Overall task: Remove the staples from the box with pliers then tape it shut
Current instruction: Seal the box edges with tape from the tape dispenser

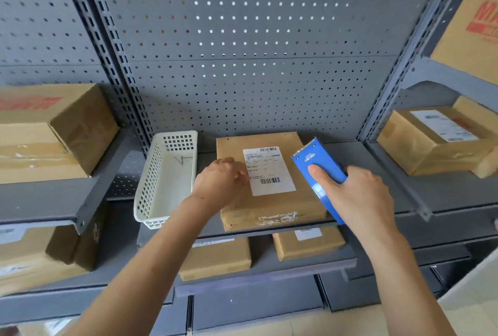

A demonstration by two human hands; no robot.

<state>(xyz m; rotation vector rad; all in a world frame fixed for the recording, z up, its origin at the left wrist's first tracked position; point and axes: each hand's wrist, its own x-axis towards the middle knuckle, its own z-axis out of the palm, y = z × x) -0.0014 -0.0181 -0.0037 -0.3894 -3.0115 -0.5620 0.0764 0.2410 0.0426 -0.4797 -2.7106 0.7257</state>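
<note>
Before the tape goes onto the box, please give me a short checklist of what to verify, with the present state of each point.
1. Tape dispenser in hand: ok, the right hand grips it, thumb on top.
2. Box steadied: ok, the left hand rests on its left side.
3. Box lies flat on the shelf: ok.
4. Staples removed: cannot tell; a few bent staples lie in the white basket, but the box seams are not clear enough to check.
5. Tape end ready at the dispenser's toothed edge: cannot tell.
6. Dispenser placed over a seam: not ok; it is at the box's right edge.
</note>
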